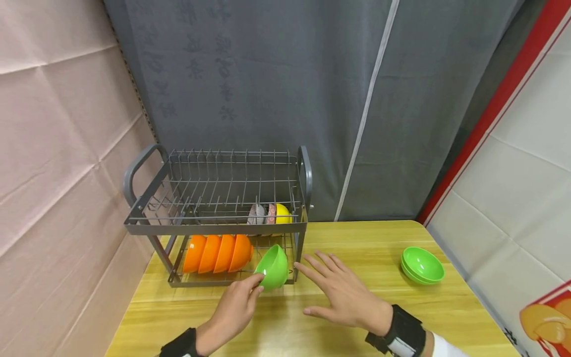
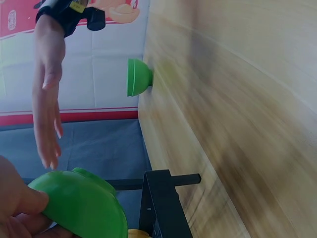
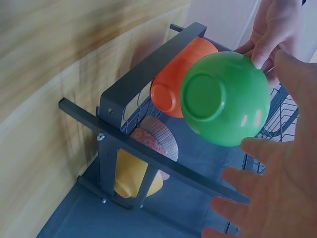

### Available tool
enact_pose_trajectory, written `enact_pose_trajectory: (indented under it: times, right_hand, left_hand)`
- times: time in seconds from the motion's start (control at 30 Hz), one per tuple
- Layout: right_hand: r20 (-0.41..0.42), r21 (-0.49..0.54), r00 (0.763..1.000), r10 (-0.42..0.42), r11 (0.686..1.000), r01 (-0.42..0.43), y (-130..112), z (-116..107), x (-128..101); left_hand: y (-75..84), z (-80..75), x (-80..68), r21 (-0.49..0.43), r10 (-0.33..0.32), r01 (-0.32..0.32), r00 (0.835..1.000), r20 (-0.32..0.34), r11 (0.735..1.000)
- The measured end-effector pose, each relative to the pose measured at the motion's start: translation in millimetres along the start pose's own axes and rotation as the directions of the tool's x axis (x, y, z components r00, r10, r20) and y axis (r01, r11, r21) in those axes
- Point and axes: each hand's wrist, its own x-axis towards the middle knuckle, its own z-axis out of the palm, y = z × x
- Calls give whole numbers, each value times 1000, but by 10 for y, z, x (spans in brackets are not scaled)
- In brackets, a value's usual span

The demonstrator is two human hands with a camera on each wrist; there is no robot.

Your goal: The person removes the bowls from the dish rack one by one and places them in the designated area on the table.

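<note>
Nearest me, the person's left hand (image 1: 232, 310) reaches in over the wooden bench (image 1: 312, 327), its grip pinched with fingertips on the rim of a green bowl (image 1: 273, 267). The bowl is tipped on its side at the front right corner of the dish rack (image 1: 214, 218), on the lower tier, its base facing the right hand. The right hand (image 1: 343, 292) hovers just beside it over the bench, grip apart, fingers spread and straight, holding nothing. Both wrists wear dark straps; whatever is printed on them is too small to read.

Just left of the green bowl, four orange bowls (image 1: 217, 254) stand on edge in a row on the lower tier. Behind them, on the same tier, sit a patterned bowl (image 1: 258, 214) and a yellow bowl (image 1: 282, 213), both half hidden by the rack's bars.

Off to the right, well apart, a small stack of green bowls (image 1: 422, 265) rests upright on the bench.

Farthest back hangs a grey curtain (image 1: 267, 74) with faint characters I cannot make out. A poster (image 1: 546, 317) at the right edge is cut off.
</note>
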Motion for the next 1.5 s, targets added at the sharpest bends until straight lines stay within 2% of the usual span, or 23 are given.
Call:
enact_pose_trajectory:
  times: [0.33,0.5,0.67,0.83,0.9,1.03,1.23,1.33,1.5]
  right_hand:
    - [-5,-1,999,-34,999,34,-67,-19,135]
    - [14,4,996,-88,996,88,-95,-14,178]
    - [24,-10,991,-130,991,130,-139,11,224]
    - [38,-32,984,-172,984,173,-179,22,273]
    - [60,-44,981,-186,981,188,-192,20,292]
    - [119,-75,968,-220,970,229,-220,3,322]
    - [148,-64,949,-280,954,291,-265,-7,350]
    - [111,-47,944,-310,947,317,-276,-4,366]
    - [53,-95,933,-356,928,360,-281,4,369]
  left_hand:
    - [4,16,-100,127,108,-116,992,66,985]
    - [15,28,-125,191,176,-184,983,60,964]
    - [45,30,-142,275,235,-237,971,40,932]
    - [53,49,-154,347,324,-317,945,39,883]
    - [62,59,-161,375,368,-355,929,41,856]
    - [87,61,-177,391,414,-405,908,67,826]
    - [87,57,-192,408,434,-422,898,67,810]
    - [82,53,-193,407,461,-439,886,48,801]
    - [72,51,-192,400,493,-464,869,35,790]
